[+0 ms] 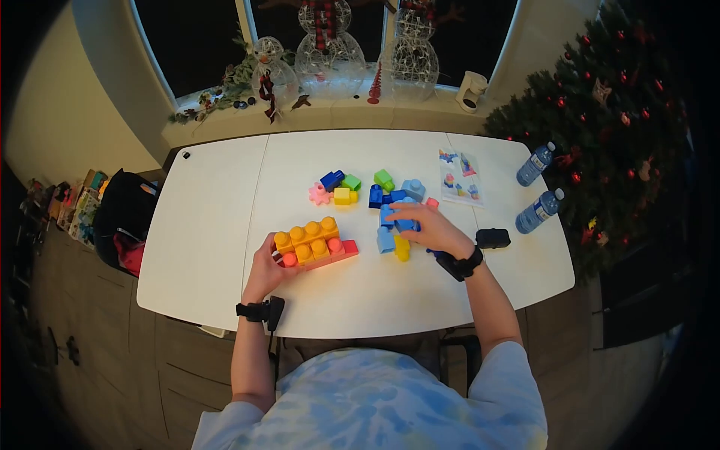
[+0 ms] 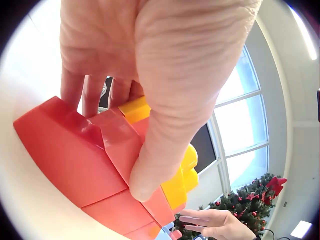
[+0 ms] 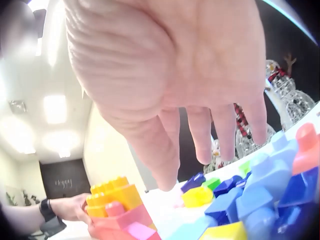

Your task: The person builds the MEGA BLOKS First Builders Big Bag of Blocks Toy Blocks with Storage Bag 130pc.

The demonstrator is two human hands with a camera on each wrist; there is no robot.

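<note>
My left hand (image 1: 265,271) grips the left end of a block stack, orange bricks (image 1: 306,238) on top and red bricks (image 1: 337,253) beneath. In the left wrist view the thumb (image 2: 155,165) presses the side of the red layers (image 2: 95,165). Over a pile of light blue blocks (image 1: 385,240) hovers my right hand (image 1: 435,229), fingers extended. The right wrist view shows that hand (image 3: 175,65) with nothing between its fingers and the blue blocks (image 3: 270,172) below. A yellow block (image 1: 402,249) lies beside them.
Behind are a pink gear-shaped block (image 1: 320,193), a yellow block (image 1: 345,196), green blocks (image 1: 384,179) and dark blue blocks (image 1: 376,196). A picture sheet (image 1: 460,178), a black case (image 1: 493,238) and two water bottles (image 1: 535,164) (image 1: 539,211) lie to the right.
</note>
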